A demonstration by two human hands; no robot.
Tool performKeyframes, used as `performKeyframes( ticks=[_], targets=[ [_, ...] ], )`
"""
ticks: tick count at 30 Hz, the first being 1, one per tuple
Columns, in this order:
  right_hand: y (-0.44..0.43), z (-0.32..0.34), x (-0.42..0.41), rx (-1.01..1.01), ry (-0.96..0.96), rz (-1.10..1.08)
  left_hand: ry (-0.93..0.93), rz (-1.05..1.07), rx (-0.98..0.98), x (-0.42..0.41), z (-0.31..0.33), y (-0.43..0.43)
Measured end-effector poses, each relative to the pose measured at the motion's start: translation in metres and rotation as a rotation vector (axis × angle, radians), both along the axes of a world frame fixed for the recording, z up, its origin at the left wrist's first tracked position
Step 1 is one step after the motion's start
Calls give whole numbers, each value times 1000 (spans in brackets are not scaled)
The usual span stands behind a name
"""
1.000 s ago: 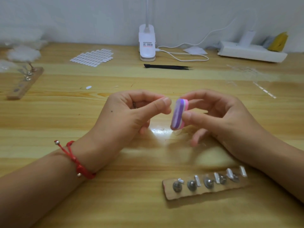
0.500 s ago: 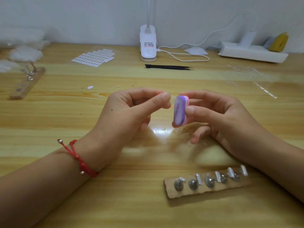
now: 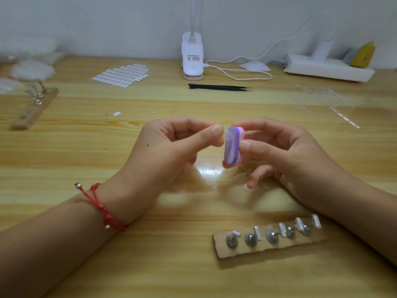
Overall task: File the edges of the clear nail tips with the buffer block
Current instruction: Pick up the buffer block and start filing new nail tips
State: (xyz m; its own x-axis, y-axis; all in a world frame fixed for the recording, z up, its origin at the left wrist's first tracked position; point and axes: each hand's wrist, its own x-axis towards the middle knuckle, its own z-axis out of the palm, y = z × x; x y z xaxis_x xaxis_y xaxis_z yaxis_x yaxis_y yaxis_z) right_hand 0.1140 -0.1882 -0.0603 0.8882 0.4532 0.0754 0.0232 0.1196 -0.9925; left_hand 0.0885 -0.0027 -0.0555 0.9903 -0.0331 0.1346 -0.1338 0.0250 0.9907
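Note:
My right hand (image 3: 285, 155) grips a small purple, white and pink buffer block (image 3: 233, 146) upright between thumb and fingers. My left hand (image 3: 171, 151) pinches a clear nail tip (image 3: 226, 134) between thumb and forefinger and holds its edge against the block's purple face. The tip is nearly transparent and mostly hidden by my fingertips. A few more clear nail tips (image 3: 242, 175) lie on the wooden table (image 3: 86, 160) under my right hand, hard to make out.
A cardboard strip (image 3: 270, 239) with metal studs and several clear tips lies near my right forearm. Another strip (image 3: 34, 108) sits far left. Black tweezers (image 3: 219, 87), a white lamp base (image 3: 192, 59), a sticker sheet (image 3: 122, 75) and a power strip (image 3: 328, 68) line the back.
The buffer block has shifted slightly up and closer to my left fingertips. Both hands stay in the same place above the table.

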Motion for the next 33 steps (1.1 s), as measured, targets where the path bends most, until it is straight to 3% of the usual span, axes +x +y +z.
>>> performKeyframes(
  ticks=[33],
  targets=[
    [-1, 0, 5, 3, 102, 29, -17, -141, 75, -4, 2, -6]
  ],
)
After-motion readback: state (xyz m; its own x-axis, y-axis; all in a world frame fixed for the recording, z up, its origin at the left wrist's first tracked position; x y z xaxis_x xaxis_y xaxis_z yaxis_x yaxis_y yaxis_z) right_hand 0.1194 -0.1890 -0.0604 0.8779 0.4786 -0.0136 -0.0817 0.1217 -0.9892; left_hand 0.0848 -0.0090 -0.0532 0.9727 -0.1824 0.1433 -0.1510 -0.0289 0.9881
